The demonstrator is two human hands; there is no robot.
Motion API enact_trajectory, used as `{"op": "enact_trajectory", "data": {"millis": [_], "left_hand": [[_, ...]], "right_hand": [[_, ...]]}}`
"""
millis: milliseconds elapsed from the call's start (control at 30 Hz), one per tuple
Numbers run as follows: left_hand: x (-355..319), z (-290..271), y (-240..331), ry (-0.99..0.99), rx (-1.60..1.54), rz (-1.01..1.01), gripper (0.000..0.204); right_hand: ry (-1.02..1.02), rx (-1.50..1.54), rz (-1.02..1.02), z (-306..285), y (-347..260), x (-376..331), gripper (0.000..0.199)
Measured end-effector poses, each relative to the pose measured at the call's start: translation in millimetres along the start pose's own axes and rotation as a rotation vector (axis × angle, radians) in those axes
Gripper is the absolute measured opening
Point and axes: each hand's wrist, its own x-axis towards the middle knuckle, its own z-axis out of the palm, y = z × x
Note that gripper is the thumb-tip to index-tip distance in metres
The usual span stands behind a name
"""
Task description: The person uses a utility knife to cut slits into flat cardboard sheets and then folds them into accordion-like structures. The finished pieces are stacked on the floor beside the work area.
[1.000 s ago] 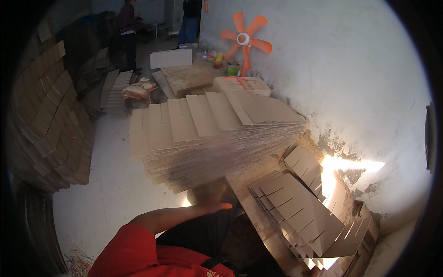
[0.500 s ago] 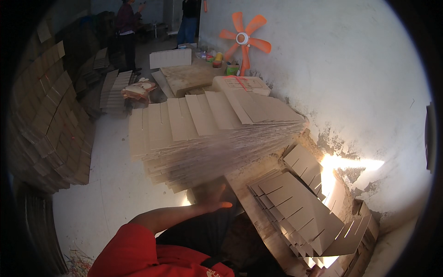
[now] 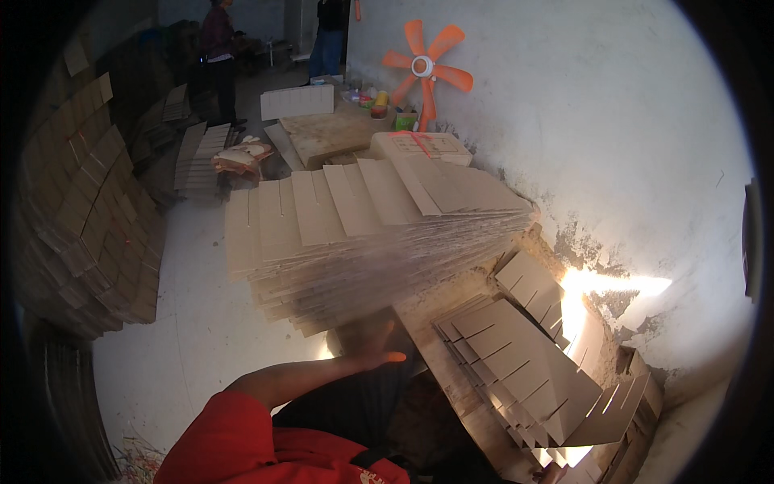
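Note:
My left hand (image 3: 375,353) hovers or rests over my dark-trousered leg, in shade. Its thumb stands apart from the fingers, and nothing shows in it. Just beyond it rises a large fanned stack of slotted cardboard sheets (image 3: 355,202). To the right, a smaller pile of slotted cardboard sheets (image 3: 516,363) lies tilted on a worn wooden board (image 3: 439,375). At the lower edge, beside that pile, only a dark sliver of what seems to be my right hand (image 3: 550,474) shows; its fingers are hidden.
Tall bundles of cardboard (image 3: 89,210) stand at the left. An orange fan (image 3: 422,68) is by the wall, behind a cardboard box (image 3: 423,148) with pink strapping. Two people stand far back, one in a dark red top (image 3: 218,36). Bright sunlight strikes the right wall.
My left hand and the cardboard stacks stay where they were. Near the lower edge, the sliver of my right hand has shifted slightly. The far person's raised hand has come down.

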Motion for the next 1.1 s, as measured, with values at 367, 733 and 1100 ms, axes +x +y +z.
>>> {"op": "enact_trajectory", "data": {"millis": [367, 733, 1100], "left_hand": [[2.8, 2.8, -4.3, -0.005, 0.009, 0.0, 0.103], [3.0, 4.1, -6.5, -0.031, -0.023, -0.01, 0.104], [2.8, 6.6, -13.6, -0.012, -0.008, -0.009, 0.104]], "right_hand": [[0.001, 0.194, -0.137, -3.6, -7.0, -38.5, 0.031], [0.013, 0.176, -0.157, -12.7, -41.0, -93.9, 0.038], [0.043, 0.183, -0.162, -9.3, -37.2, -81.2, 0.042]]}}
